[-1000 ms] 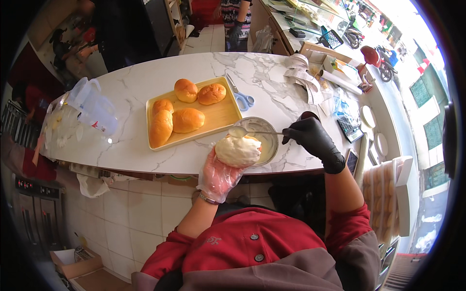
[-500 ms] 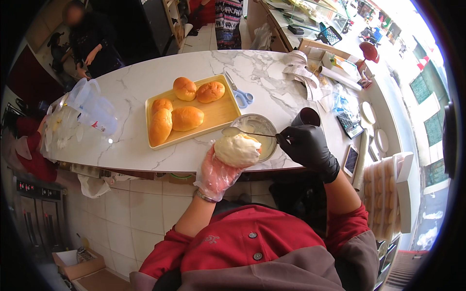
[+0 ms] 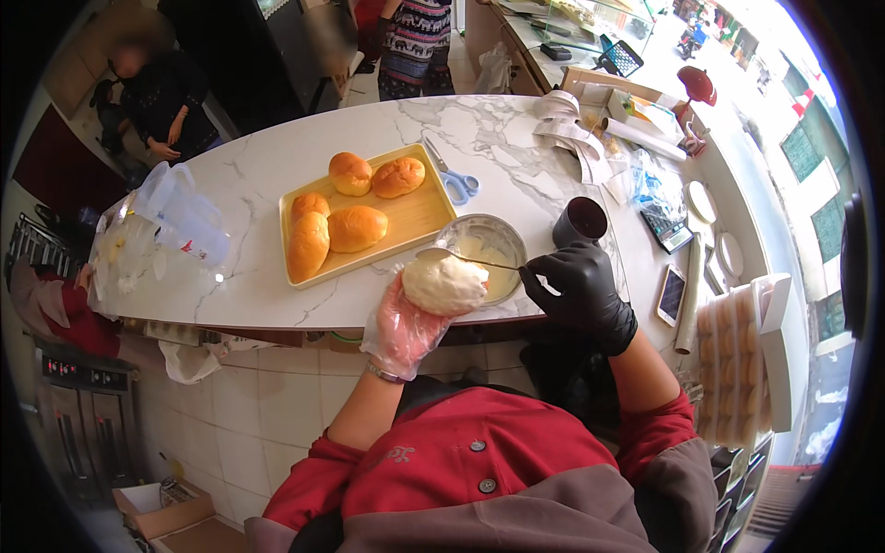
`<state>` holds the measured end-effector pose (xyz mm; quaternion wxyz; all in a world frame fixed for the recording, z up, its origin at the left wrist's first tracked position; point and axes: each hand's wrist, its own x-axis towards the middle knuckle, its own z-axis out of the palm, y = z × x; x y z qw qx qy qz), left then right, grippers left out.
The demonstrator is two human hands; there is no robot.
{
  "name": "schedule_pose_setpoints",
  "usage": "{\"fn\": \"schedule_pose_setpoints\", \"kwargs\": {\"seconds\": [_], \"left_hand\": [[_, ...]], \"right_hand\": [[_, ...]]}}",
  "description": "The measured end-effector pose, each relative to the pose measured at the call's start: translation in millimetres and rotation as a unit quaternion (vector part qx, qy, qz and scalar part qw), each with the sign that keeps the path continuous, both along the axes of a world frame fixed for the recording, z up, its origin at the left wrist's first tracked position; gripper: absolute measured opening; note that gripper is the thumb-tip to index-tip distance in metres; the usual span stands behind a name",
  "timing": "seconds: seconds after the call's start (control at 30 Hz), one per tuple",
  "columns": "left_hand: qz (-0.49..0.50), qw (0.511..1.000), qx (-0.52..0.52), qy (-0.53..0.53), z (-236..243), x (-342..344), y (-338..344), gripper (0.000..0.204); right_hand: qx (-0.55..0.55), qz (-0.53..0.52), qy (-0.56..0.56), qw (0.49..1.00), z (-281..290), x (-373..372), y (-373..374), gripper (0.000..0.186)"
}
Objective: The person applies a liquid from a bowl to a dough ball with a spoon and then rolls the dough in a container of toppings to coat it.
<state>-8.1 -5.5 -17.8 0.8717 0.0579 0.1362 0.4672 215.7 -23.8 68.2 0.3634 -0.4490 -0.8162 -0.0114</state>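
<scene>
My left hand (image 3: 406, 336), in a clear plastic glove, holds a bun coated in pale cream (image 3: 444, 288) over the near edge of a metal bowl (image 3: 513, 243) of cream. My right hand (image 3: 581, 295), in a black glove, pinches a metal spoon (image 3: 502, 264) whose head rests at the top of the coated bun. Just behind my right hand stands a dark cup (image 3: 579, 221). A yellow tray (image 3: 415, 207) holds several golden buns (image 3: 358, 229) left of the bowl. Blue-handled scissors (image 3: 461, 184) lie beside the tray.
Clear pitchers (image 3: 194, 235) sit on the marble counter's (image 3: 249, 175) left end. At right are paper strips (image 3: 576, 152), a calculator (image 3: 668, 230), a phone (image 3: 671, 295) and stacked egg trays (image 3: 728, 359). Co-workers (image 3: 166, 101) stand beyond the counter and at left.
My right hand has moved down and toward me, uncovering the cup behind it. My left hand and the bun shifted slightly left. The co-worker at back left has turned and shifted position.
</scene>
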Motion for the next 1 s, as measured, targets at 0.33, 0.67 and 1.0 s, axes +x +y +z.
{"fn": "schedule_pose_setpoints", "kwargs": {"seconds": [0.33,0.67,1.0], "left_hand": [[0.046,0.999,0.029,-0.004,14.1,-6.9,-1.8,0.052],[0.034,0.999,0.019,-0.030,12.1,-11.3,0.3,0.058],[0.017,0.999,0.046,0.014,3.3,-10.5,2.2,0.059]], "right_hand": [[0.006,-0.069,0.035,0.997,-19.3,2.8,-19.9,0.009],[0.004,-0.113,0.090,0.989,-20.4,4.6,-25.6,0.009],[-0.135,-0.089,0.238,0.958,-13.0,-11.7,-14.9,0.012]]}}
